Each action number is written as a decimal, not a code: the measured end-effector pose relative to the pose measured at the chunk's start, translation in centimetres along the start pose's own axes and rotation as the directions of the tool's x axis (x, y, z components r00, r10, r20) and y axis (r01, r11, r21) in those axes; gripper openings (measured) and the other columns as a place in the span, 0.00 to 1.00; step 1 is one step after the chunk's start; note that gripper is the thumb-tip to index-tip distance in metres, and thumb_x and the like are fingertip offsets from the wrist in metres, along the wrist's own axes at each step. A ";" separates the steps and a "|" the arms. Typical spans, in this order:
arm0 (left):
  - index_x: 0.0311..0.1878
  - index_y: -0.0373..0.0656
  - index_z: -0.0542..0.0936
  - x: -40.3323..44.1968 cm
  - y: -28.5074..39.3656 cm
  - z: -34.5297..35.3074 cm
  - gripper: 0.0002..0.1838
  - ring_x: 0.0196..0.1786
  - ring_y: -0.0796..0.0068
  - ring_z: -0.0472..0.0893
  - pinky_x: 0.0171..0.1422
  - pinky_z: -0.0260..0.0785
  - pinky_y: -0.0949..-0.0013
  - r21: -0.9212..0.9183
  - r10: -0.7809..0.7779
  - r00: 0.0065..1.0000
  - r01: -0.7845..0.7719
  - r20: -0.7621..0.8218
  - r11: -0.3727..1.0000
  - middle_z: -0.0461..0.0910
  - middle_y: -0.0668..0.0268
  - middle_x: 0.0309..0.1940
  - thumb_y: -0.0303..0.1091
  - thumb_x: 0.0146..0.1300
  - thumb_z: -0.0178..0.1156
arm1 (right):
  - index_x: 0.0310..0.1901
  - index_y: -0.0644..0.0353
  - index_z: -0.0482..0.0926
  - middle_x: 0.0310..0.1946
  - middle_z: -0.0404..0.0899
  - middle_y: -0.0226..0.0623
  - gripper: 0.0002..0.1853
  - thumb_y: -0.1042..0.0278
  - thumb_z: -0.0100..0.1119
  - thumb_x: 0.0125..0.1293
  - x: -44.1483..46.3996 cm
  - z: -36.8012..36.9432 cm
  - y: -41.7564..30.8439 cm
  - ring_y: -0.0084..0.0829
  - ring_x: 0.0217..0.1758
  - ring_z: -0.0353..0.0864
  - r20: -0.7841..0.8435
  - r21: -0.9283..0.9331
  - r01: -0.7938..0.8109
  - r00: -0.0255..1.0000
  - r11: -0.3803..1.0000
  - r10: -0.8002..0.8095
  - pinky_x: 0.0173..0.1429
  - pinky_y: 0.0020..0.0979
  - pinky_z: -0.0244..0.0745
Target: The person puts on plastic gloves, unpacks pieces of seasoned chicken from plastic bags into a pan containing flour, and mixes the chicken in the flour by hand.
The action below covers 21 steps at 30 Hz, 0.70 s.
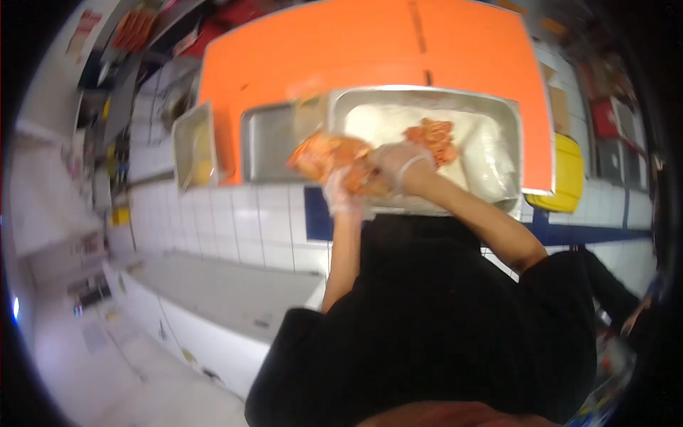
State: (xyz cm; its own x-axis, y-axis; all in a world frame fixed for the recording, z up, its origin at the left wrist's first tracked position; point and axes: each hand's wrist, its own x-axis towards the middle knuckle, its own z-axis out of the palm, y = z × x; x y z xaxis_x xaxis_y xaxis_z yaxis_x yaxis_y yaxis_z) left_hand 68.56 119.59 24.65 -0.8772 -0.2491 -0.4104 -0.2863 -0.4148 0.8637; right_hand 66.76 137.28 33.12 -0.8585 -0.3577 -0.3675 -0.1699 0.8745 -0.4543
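Note:
My left hand [343, 191], in a clear glove, is closed on a large piece of orange-red coated meat [329, 154] near the left edge of the deep metal tray [427, 91]. Beside it, my right hand [402, 167], gloved too, has its fingers against the meat's right side; motion and the meat hide the fingertips. White powder [377, 122] covers the bottom of the tray. A second orange-red piece [432, 140] lies on the powder, and a clear plastic bag of white stuff [488, 158] rests at the tray's right end.
An orange worktop [306, 53] holds a shallow metal tray [267, 146] and a smaller container [196, 149] at left. A yellow bin [567, 173] stands at right. Behind me at lower left is a long white counter [213, 292]. Part of another person [612, 285] shows at far right.

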 end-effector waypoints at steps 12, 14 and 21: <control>0.53 0.46 0.80 3.7 -1.7 2.3 0.20 0.57 0.62 0.80 0.65 0.73 0.54 -0.018 -0.043 0.961 0.049 0.272 0.999 0.81 0.60 0.53 0.35 0.55 0.65 | 0.53 0.50 0.88 0.43 0.89 0.47 0.17 0.59 0.67 0.62 2.6 4.7 4.7 0.46 0.48 0.90 0.047 0.104 -0.131 0.991 0.986 0.127 0.52 0.47 0.83; 0.55 0.46 0.80 4.9 -2.3 2.5 0.22 0.59 0.61 0.79 0.66 0.73 0.53 0.048 -0.058 0.938 0.045 0.343 0.998 0.81 0.60 0.53 0.36 0.55 0.64 | 0.52 0.50 0.88 0.43 0.89 0.48 0.17 0.59 0.67 0.62 1.1 3.8 5.6 0.47 0.47 0.90 -0.066 0.193 -0.060 0.995 0.979 0.074 0.51 0.48 0.82; 0.62 0.41 0.78 2.1 -0.3 6.7 0.29 0.64 0.57 0.77 0.68 0.71 0.52 0.189 -0.148 0.873 0.066 0.464 0.980 0.78 0.57 0.59 0.40 0.56 0.63 | 0.45 0.51 0.90 0.40 0.89 0.45 0.14 0.59 0.69 0.58 -3.7 2.9 5.0 0.48 0.44 0.88 -0.269 0.333 -0.191 0.919 0.923 0.287 0.46 0.47 0.81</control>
State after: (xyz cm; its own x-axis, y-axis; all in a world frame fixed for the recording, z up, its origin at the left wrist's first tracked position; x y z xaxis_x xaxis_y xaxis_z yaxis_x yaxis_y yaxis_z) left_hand 64.20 125.04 25.43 -0.9026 0.2500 -0.3505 -0.4109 -0.2573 0.8746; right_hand 70.49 141.97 29.82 -0.9683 0.0101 -0.2497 0.1678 0.7666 -0.6198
